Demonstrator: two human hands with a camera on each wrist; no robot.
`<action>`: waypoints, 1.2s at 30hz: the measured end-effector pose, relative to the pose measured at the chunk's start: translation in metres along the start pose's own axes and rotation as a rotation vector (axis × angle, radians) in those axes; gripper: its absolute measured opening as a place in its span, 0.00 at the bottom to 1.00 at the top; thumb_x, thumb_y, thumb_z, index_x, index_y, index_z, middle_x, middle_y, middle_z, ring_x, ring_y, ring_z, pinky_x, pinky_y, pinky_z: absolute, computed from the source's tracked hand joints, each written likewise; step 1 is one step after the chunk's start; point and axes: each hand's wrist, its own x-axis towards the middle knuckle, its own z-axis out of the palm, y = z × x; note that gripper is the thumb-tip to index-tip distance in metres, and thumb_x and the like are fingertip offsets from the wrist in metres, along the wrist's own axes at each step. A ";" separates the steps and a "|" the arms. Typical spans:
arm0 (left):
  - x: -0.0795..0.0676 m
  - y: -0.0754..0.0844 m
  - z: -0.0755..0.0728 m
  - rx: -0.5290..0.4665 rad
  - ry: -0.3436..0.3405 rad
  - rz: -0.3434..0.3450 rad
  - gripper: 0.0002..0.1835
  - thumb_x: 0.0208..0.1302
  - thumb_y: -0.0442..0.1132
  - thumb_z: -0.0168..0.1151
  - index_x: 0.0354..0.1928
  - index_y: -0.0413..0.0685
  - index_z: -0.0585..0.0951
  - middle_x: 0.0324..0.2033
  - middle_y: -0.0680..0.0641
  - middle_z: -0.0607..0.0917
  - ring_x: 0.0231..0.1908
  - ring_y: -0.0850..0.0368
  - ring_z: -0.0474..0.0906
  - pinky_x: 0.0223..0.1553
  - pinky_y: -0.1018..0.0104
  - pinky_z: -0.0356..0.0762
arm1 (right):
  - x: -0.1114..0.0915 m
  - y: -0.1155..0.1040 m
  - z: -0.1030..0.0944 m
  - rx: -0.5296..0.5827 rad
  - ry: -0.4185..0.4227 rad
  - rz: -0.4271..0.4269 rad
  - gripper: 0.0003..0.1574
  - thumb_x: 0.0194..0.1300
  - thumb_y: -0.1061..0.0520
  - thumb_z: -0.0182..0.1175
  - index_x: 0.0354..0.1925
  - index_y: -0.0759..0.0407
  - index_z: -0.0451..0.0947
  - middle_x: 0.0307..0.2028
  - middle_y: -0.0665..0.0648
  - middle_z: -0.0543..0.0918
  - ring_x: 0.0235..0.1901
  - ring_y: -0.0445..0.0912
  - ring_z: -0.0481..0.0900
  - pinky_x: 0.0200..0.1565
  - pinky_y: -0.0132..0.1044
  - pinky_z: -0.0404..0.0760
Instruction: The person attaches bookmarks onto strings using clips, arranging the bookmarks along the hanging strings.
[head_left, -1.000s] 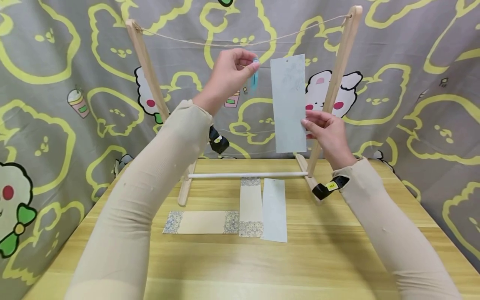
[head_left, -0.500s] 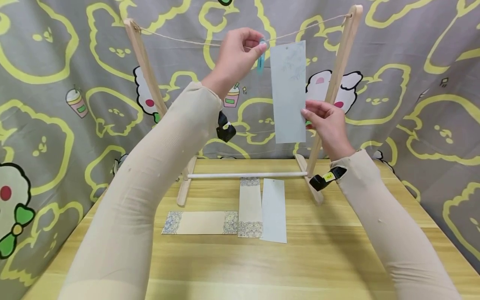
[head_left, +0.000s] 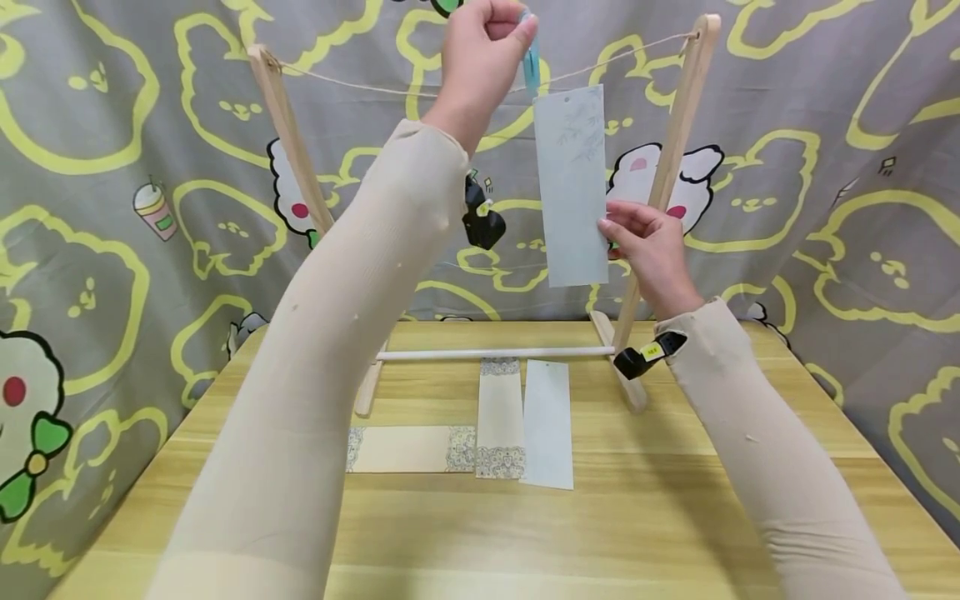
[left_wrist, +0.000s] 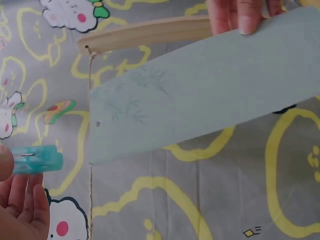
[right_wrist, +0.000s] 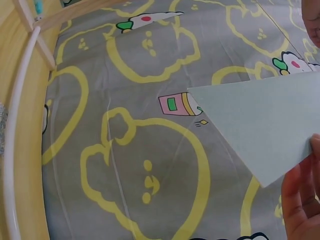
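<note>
My left hand [head_left: 483,67] is raised at the string [head_left: 360,86] and pinches a clear teal clothespin [head_left: 532,67] between thumb and fingers. In the left wrist view the clothespin [left_wrist: 42,159] points at the top end of a pale blue card and is apart from it. That card [head_left: 573,200], with faint bamboo leaves and a small hole, is upright. My right hand [head_left: 648,250] pinches its right edge between thumb and fingers. The card's top edge lines up with the string in the left wrist view; whether they touch I cannot tell.
Wooden posts [head_left: 678,125] hold the string at both ends, joined low down by a white rod [head_left: 495,353]. On the table [head_left: 600,533] lie another pale blue card [head_left: 548,425], an upright-lying patterned beige card [head_left: 500,417] and a sideways one [head_left: 408,450]. A patterned curtain [head_left: 225,275] hangs behind.
My left hand has risen with the clothespin, from below the string to above it. My right hand has lifted the pale blue card until its top is level with the string.
</note>
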 end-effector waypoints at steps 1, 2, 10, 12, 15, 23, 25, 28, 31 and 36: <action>0.001 0.002 0.001 0.000 0.011 -0.015 0.14 0.65 0.42 0.58 0.50 0.46 0.75 0.40 0.54 0.74 0.40 0.68 0.70 0.40 0.83 0.70 | 0.000 0.000 0.000 -0.007 -0.002 -0.002 0.14 0.55 0.64 0.67 0.43 0.59 0.83 0.30 0.50 0.84 0.28 0.39 0.80 0.27 0.27 0.80; 0.002 0.003 0.001 0.004 0.022 -0.025 0.14 0.65 0.42 0.58 0.51 0.47 0.75 0.41 0.54 0.75 0.41 0.69 0.70 0.40 0.84 0.70 | 0.001 0.000 0.000 -0.014 -0.003 -0.004 0.15 0.56 0.63 0.67 0.44 0.59 0.83 0.30 0.50 0.84 0.28 0.39 0.80 0.27 0.27 0.80; 0.010 0.008 0.013 0.029 0.085 -0.070 0.14 0.66 0.43 0.58 0.52 0.50 0.75 0.45 0.56 0.76 0.43 0.70 0.71 0.40 0.86 0.69 | 0.005 0.001 0.001 0.003 -0.017 0.000 0.15 0.57 0.62 0.67 0.45 0.59 0.83 0.31 0.50 0.84 0.30 0.40 0.81 0.29 0.27 0.80; 0.010 0.008 0.017 0.033 0.088 -0.068 0.14 0.66 0.43 0.58 0.51 0.50 0.75 0.44 0.56 0.76 0.43 0.70 0.71 0.39 0.86 0.69 | 0.006 0.002 0.003 0.011 -0.020 0.001 0.15 0.57 0.62 0.67 0.45 0.59 0.83 0.31 0.50 0.84 0.30 0.40 0.81 0.28 0.27 0.80; 0.010 0.010 0.021 0.045 0.083 -0.061 0.13 0.66 0.43 0.58 0.51 0.50 0.76 0.43 0.56 0.77 0.42 0.70 0.71 0.38 0.86 0.69 | 0.008 0.003 0.004 0.010 -0.019 0.002 0.15 0.57 0.62 0.67 0.45 0.59 0.83 0.32 0.49 0.84 0.31 0.40 0.81 0.28 0.28 0.80; 0.012 0.012 0.024 0.033 0.083 -0.097 0.11 0.65 0.43 0.59 0.47 0.50 0.77 0.38 0.57 0.76 0.38 0.69 0.71 0.36 0.84 0.69 | 0.011 0.003 0.007 0.020 -0.007 0.007 0.15 0.57 0.62 0.66 0.46 0.58 0.83 0.33 0.49 0.84 0.32 0.41 0.80 0.28 0.28 0.79; 0.013 0.011 0.024 0.021 0.084 -0.104 0.10 0.65 0.42 0.59 0.45 0.49 0.78 0.36 0.56 0.76 0.37 0.69 0.71 0.35 0.83 0.69 | 0.012 0.003 0.008 0.021 -0.006 0.006 0.16 0.57 0.61 0.66 0.46 0.59 0.83 0.33 0.49 0.84 0.32 0.41 0.80 0.28 0.28 0.79; 0.015 0.011 0.024 0.018 0.093 -0.113 0.09 0.65 0.42 0.59 0.44 0.49 0.78 0.35 0.56 0.76 0.36 0.69 0.71 0.34 0.83 0.69 | 0.013 0.002 0.009 0.016 -0.002 0.006 0.17 0.57 0.60 0.67 0.47 0.59 0.82 0.34 0.50 0.84 0.33 0.42 0.80 0.30 0.28 0.79; 0.018 0.012 0.024 0.056 0.111 -0.118 0.08 0.65 0.43 0.60 0.43 0.49 0.78 0.35 0.57 0.76 0.36 0.69 0.71 0.34 0.83 0.68 | 0.013 0.000 0.009 0.013 -0.002 0.011 0.18 0.57 0.60 0.67 0.48 0.59 0.82 0.35 0.50 0.84 0.34 0.42 0.80 0.31 0.29 0.79; 0.020 0.012 0.025 0.093 0.117 -0.130 0.08 0.64 0.43 0.61 0.42 0.50 0.80 0.34 0.58 0.77 0.35 0.70 0.71 0.34 0.82 0.67 | 0.016 0.000 0.009 0.026 0.011 0.011 0.17 0.57 0.61 0.66 0.47 0.59 0.82 0.34 0.50 0.84 0.33 0.41 0.80 0.29 0.28 0.79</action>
